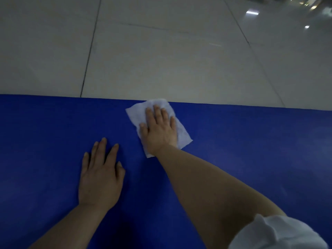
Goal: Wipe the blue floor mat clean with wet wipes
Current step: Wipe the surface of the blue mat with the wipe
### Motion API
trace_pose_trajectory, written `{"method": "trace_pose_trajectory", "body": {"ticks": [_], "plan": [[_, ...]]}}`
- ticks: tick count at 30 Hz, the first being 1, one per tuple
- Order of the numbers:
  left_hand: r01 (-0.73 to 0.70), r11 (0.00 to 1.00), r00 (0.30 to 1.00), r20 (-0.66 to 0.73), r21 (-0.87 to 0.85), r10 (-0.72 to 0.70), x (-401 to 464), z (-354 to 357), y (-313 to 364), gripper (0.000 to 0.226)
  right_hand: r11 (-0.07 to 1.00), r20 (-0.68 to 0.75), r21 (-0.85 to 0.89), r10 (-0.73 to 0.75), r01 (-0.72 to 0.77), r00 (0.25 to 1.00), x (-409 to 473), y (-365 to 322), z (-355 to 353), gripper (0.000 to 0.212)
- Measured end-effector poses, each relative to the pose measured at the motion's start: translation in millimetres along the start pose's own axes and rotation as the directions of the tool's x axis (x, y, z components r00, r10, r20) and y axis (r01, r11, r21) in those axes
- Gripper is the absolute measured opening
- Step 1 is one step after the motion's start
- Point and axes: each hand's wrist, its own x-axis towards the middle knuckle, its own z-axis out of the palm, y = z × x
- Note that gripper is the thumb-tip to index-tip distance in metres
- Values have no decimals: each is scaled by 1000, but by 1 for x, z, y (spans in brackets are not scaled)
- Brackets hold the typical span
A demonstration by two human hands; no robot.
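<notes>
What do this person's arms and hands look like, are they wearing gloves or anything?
No gloves: the left hand and right hand are bare, with no rings, watch or bracelets showing. Both forearms are uncovered. A white sleeve is bunched up high on the right arm.

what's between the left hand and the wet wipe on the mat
Nothing: in the head view only bare blue mat separates the left hand from the wet wipe under the right hand.

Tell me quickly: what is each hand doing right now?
Left hand: open, resting flat on the blue floor mat.
Right hand: open, pressing the white wet wipe flat.
</notes>
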Motion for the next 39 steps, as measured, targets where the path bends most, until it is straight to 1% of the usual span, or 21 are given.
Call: {"method": "trace_pose_trajectory", "body": {"ticks": [3, 5, 7, 9, 10, 11, 12, 14, 16, 17, 19, 21, 23, 25, 27, 29, 31, 33, 35, 37, 39], "plan": [[-7, 1000, 1000, -4, 3, 7, 1, -2, 2, 56, 976, -4, 35, 214, -214, 977, -1, 12, -2, 59], [3, 1000, 1000, -6, -22, -3, 1, -2, 3, 48, 974, -8, 39, 223, -223, 975, -4, 1, 0, 59], [7, 999, 1000, -1, -42, -7, 1, -2, 4, 47, 997, -7, 13, 74, -74, 997, -15, -19, 5, 58], [3, 1000, 1000, -8, -30, -3, 1, -3, 3, 47, 986, 7, -26, -162, 162, 987, -31, -35, 11, 58], [-2, 1000, 1000, -15, -27, 2, 1, -3, 3, 45, 970, 18, -50, -239, 239, 971, -37, -34, 14, 57], [-4, 1000, 1000, -17, -30, 3, 1, -3, 3, 44, 964, 13, -72, -255, 255, 967, -40, -28, 15, 57], [-2, 999, 1000, -15, -36, 1, 1, -3, 3, 46, 976, -12, -81, -206, 204, 979, -39, -18, 15, 57], [3, 999, 1000, -15, -53, -4, 2, -3, 2, 47, 997, -65, -56, 49, -52, 997, -34, 9, 10, 57], [0, 998, 1000, -24, -67, -2, 1, -1, 2, 47, 951, -45, 20, 309, -308, 950, -29, 30, 3, 58], [-1, 997, 1000, -26, -72, -1, 1, -1, 3, 46, 927, -39, 45, 373, -372, 927, -28, 33, 1, 60], [6, 996, 1000, -30, -84, -9, 1, -2, 4, 46, 921, -40, 40, 389, -388, 920, -28, 23, 1, 61], [15, 996, 1000, -21, -91, -17, 1, -3, 4, 47, 959, -45, 19, 283, -283, 958, -32, 0, 8, 61], [19, 996, 1000, -10, -91, -20, 1, -4, 4, 45, 997, -49, -5, 79, -79, 996, -42, -28, 16, 60], [11, 995, 1000, -17, -102, -12, 2, -4, 5, 39, 986, -15, -35, -161, 160, 987, -52, -46, 23, 59], [3, 994, 1000, -25, -107, -6, 2, -4, 4, 35, 958, 16, -75, -277, 277, 961, -56, -41, 23, 64], [7, 994, 999, -32, -107, -11, 1, -5, 3, 39, 981, -36, -80, -182, 179, 983, -54, -16, 19, 76], [17, 994, 999, -28, -105, -20, 1, -5, 4, 43, 995, -80, -56, 75, -80, 994, -52, 22, 13, 71], [14, 995, 1000, -24, -100, -16, 1, -5, 5, 46, 940, -47, -9, 339, -340, 940, -55, 48, 6, 62], [12, 995, 1000, -21, -102, -14, 1, -6, 6, 46, 905, -50, 14, 424, -424, 904, -60, 44, 8, 61], [16, 994, 1000, -11, -107, -18, 1, -6, 5, 46, 947, -44, 4, 321, -321, 946, -66, 16, 15, 62], [17, 995, 1000, -3, -102, -18, 1, -6, 5, 47, 998, -28, -16, 57, -57, 998, -76, -15, 24, 64]]}}
